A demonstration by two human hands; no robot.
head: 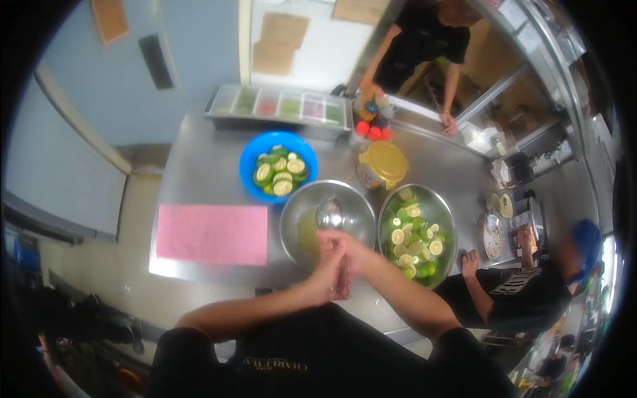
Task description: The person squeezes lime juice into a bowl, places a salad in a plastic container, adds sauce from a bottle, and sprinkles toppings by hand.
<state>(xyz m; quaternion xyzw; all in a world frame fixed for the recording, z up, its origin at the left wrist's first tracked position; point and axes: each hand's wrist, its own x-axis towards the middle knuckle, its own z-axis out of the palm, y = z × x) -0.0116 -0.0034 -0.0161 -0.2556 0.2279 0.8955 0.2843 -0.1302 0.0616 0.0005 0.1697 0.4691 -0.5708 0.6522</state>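
Note:
Both my hands meet over the near rim of a steel bowl (358, 199) with some yellowish liquid (309, 231) in it. My left hand (326, 278) and my right hand (348, 251) close together around the handles of a metal citrus squeezer (330, 214), whose rounded head is above the bowl. Whether fruit is inside the squeezer is hidden. Right of this bowl, a larger steel bowl (452, 224) holds many cut green limes (415, 241). Beyond it to the left, a blue plastic bowl (246, 171) contains lime halves (282, 179).
A pink cloth or mat (212, 234) lies on the steel table (186, 174). A yellow-lidded container (385, 161), red-capped bottles (371, 132) and a tray of compartments (278, 107) stand farther back. One person (418, 45) leans at the opening; another (522, 298) stands at right.

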